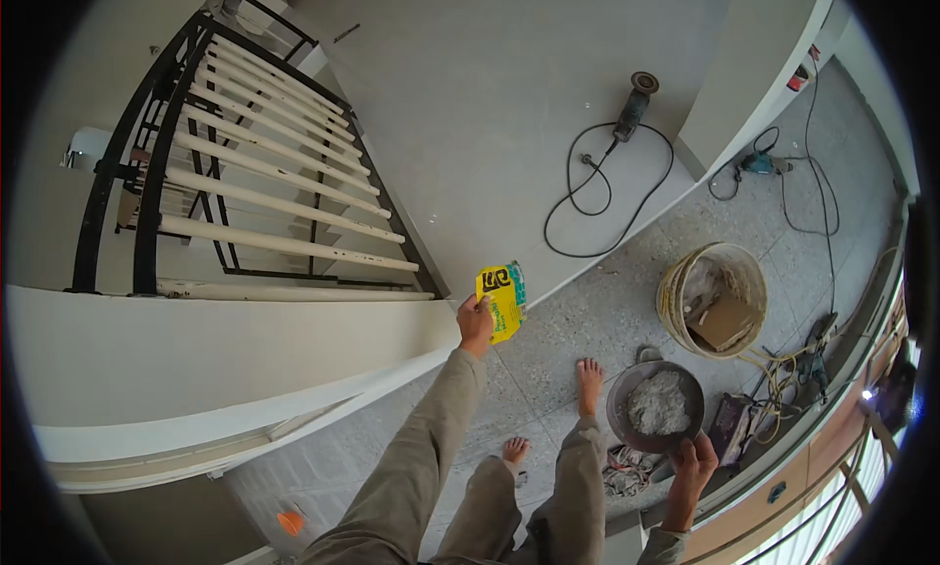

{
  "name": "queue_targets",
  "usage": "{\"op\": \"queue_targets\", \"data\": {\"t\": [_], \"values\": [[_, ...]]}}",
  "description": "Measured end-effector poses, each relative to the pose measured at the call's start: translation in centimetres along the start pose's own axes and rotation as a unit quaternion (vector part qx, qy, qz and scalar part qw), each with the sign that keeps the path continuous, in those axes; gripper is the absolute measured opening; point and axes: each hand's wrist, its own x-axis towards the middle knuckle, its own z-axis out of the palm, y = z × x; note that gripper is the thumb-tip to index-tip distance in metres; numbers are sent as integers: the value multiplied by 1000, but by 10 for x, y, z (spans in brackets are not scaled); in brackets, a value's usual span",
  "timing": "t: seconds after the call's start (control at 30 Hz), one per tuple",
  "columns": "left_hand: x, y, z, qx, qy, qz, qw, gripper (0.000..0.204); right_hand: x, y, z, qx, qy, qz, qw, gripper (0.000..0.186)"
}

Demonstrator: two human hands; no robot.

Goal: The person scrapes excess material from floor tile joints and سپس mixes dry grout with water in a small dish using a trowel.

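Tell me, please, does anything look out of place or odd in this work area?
The bare feet look odd on a floor where a blue power tool lies. An angle grinder lies loose on the grey surface, its plug unconnected. I see no clear spill near the bowl in the right hand.

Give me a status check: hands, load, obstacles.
Left hand gripping yellow packet. Right hand holding dark round pan of grey powder. Bucket of debris close beyond pan; angle grinder lying farther off.

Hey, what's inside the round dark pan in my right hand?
The pan holds a light grey, powdery-looking heap. The heap covers what lies beneath, so that can't be seen.
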Motion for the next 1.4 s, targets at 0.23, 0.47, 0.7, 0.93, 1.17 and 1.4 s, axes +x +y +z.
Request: {"op": "queue_targets", "data": {"t": [0.23, 0.47, 0.7, 0.93, 1.17, 1.4], "values": [[106, -91, -18, -87, 57, 3, 995, 23, 98, 7, 41, -19, -45, 43, 998, 23], [127, -103, -34, 210, 209, -78, 952, 20, 132, 0, 76, -41, -51, 66, 996, 22], [96, -78, -18, 273, 236, -30, 932, 48, 149, 4, 81, -62, -91, 76, 991, 25], [-31, 5, 31, -5, 73, 51, 996, 70, 143, 0, 107, -108, -164, 51, 979, 27], [-229, 6, -29, -373, -166, -90, 909, 88, 69, -7, 147, -197, -251, 77, 945, 34], [-314, -37, -71, -504, -49, -92, 857, 76, -33, -3, 141, -213, -338, 108, 910, 36]]}}
